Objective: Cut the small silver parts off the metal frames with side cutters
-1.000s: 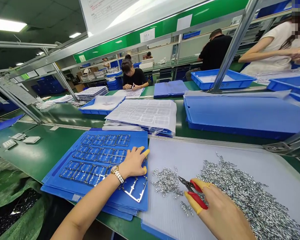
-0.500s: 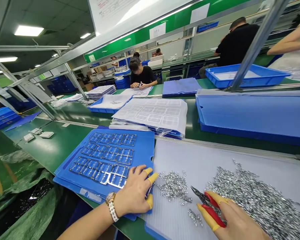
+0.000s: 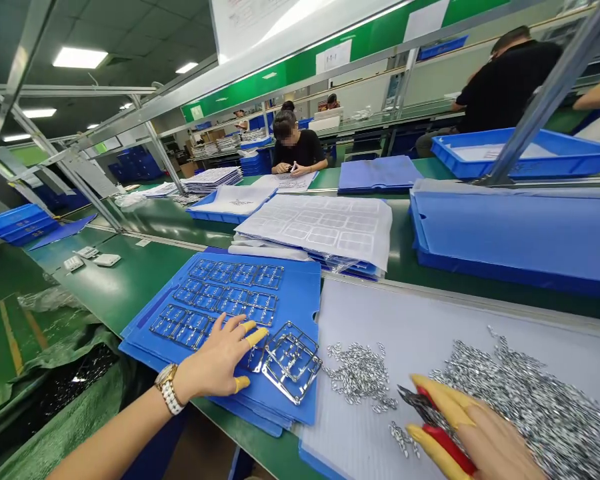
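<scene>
My left hand [image 3: 219, 362], with yellow finger cots and a wristwatch, rests with fingers spread on a blue sheet [image 3: 300, 293] that carries rows of thin metal frames [image 3: 220, 297]. A loose metal frame piece [image 3: 290, 360] lies just right of its fingertips, lifted at one edge. My right hand [image 3: 473, 437], also in yellow finger cots, is closed round red-handled cutters [image 3: 430, 417] above a white board [image 3: 420, 320]. A small pile of shiny metal bits [image 3: 360, 377] lies between the hands, and a large heap [image 3: 540, 400] spreads to the right.
A stack of white printed sheets [image 3: 325, 230] lies behind the blue sheet. Blue trays [image 3: 520, 233] stand at the back right. A slanted metal post [image 3: 545, 93] rises there. Other people work at far benches. A green-lined bin [image 3: 45, 387] sits at lower left.
My left hand moved left along the blue sheet, and the metal frame piece it covered now lies exposed and tilted beside its fingertips. The right hand with the cutters dropped lower in view.
</scene>
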`<state>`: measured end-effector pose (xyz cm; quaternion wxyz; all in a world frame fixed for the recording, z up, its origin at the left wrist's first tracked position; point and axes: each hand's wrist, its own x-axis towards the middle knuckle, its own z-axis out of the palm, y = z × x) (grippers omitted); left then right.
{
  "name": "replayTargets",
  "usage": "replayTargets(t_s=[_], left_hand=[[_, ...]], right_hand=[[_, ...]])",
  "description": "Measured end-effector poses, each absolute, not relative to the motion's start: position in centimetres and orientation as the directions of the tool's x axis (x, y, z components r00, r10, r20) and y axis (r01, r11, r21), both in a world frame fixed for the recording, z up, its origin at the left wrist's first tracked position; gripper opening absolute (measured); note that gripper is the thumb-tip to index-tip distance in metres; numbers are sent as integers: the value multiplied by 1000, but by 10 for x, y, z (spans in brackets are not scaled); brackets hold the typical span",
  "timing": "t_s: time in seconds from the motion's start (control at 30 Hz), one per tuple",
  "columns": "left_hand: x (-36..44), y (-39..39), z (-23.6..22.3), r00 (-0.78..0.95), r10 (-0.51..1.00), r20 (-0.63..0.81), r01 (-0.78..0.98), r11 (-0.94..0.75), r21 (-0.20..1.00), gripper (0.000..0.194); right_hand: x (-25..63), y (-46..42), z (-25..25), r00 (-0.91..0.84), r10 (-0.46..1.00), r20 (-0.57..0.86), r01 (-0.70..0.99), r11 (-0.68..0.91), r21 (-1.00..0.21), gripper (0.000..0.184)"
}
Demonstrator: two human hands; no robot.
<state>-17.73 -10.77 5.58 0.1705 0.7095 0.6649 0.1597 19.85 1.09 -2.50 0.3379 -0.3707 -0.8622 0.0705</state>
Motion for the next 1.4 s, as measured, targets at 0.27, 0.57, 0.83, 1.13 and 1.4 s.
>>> replayTargets(t_s=[0.27, 0.57, 0.83, 1.13, 1.4], left_hand=[[-184, -97, 39, 90, 986, -140, 991, -74, 114, 89], [-170, -99, 87, 106, 994, 39, 299, -69, 952, 87], [-61, -4, 64, 169, 982, -79, -790, 183, 585, 67], [-21, 16, 49, 290, 934, -208, -774, 357, 523, 64], [-24, 8, 47, 383, 908, -172, -657, 398, 640, 66]], right_hand=[[196, 3, 2, -554, 679, 482, 598, 727, -338, 46], [206, -4, 6, -526, 754, 394, 646, 655, -391, 39], [191, 0, 10, -561, 640, 524, 615, 747, -253, 46], [163, -5, 43, -436, 650, 622, 687, 687, -237, 28], [158, 31, 27, -208, 928, 308, 543, 371, -753, 27]])
